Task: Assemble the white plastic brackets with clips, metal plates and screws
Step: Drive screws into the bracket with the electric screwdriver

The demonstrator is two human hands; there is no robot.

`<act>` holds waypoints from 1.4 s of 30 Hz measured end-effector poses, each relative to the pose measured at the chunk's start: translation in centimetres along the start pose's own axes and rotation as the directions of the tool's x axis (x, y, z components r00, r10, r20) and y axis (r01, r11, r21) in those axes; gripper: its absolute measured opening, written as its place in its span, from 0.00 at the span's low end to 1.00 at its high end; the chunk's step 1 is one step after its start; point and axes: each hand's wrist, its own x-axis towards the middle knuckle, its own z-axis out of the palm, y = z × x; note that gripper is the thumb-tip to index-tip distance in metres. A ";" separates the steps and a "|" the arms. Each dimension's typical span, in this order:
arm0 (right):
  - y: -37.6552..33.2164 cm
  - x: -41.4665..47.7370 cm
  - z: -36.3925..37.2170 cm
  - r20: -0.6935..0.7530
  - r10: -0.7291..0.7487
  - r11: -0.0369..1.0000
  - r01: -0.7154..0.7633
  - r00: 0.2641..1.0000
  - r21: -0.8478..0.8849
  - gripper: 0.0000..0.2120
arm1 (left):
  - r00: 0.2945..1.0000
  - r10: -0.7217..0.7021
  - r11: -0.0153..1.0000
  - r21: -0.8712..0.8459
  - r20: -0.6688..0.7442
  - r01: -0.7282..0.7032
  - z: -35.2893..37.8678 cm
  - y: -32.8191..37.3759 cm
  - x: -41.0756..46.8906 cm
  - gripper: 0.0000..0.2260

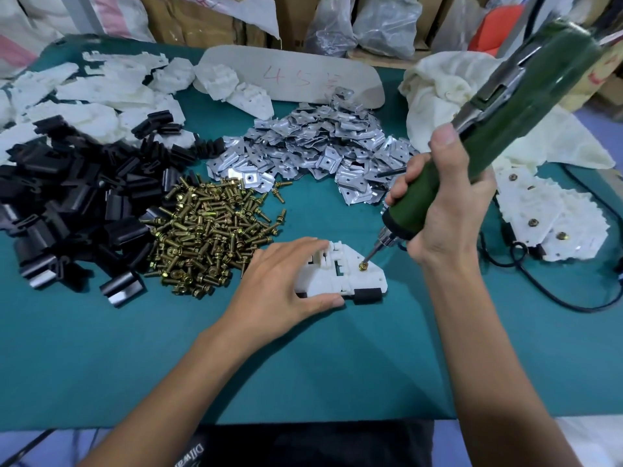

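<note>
Bracket point(340, 276) is pinned flat on the bench point(303, 362) under the spread left hand point(286, 278), likely against turning. Screwdriver point(505, 112) is gripped in the wrapped right hand point(445, 210), bit set on the screw point(363, 266) between the hands.

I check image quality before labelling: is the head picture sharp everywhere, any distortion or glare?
Head view: the screw and white bracket are sharp; the electric screwdriver is soft at its top; the teal table bows at its edges, wide-angle distortion; the metal plates glint.
</note>
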 end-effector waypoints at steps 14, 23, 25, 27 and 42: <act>0.6 -0.4 0.3 0.049 -0.050 0.988 0.056 0.998 -0.145 0.18 | 1.000 0.017 1.000 0.002 -0.020 -0.017 0.1 0.0 -0.1 0.36; 0.6 -1.5 1.0 0.147 -0.108 0.943 0.148 0.983 -0.298 0.23 | 1.000 0.012 1.000 0.021 -0.010 -0.012 0.5 -0.3 0.0 0.37; 0.5 -1.1 0.8 0.137 -0.066 0.960 0.100 0.988 -0.262 0.28 | 1.000 0.017 1.000 0.011 -0.017 -0.016 0.5 -0.3 0.0 0.37; 0.5 -0.9 0.7 0.120 -0.048 0.971 0.075 0.992 -0.229 0.25 | 0.999 0.023 1.000 0.014 -0.022 -0.022 0.4 -0.3 0.0 0.37; 1.1 -2.0 2.0 0.061 -0.155 0.928 0.167 0.986 -0.333 0.14 | 0.999 0.026 1.000 0.006 -0.031 -0.026 0.8 -0.6 0.0 0.36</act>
